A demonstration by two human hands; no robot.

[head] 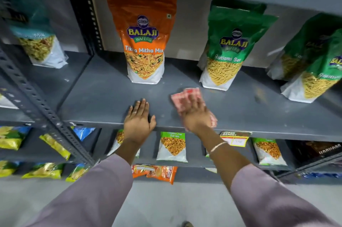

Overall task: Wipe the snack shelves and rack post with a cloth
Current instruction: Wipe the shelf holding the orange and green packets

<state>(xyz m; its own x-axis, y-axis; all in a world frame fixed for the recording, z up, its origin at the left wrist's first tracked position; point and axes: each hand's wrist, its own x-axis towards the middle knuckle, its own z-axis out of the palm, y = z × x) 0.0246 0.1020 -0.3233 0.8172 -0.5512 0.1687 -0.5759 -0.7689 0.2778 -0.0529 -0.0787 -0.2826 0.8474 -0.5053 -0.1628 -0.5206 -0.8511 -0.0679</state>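
Note:
A grey metal shelf (103, 95) runs across the middle of the view. My right hand (194, 115) presses a red-and-white checked cloth (187, 95) flat on the shelf near its front edge; the hand is motion-blurred. My left hand (137, 121) rests flat on the shelf's front edge, fingers spread, holding nothing. A perforated grey rack post (37, 104) slants down at the left. A second dark slotted post (88, 13) stands at the back left.
An orange Tikha Mitha Mix bag (145, 41) and green Ratlami Sev bags (231, 47) stand behind my hands; more green bags (314, 65) stand at right. Small snack packets (172, 146) fill the lower shelves. A yellow price tag (235, 138) hangs on the shelf edge.

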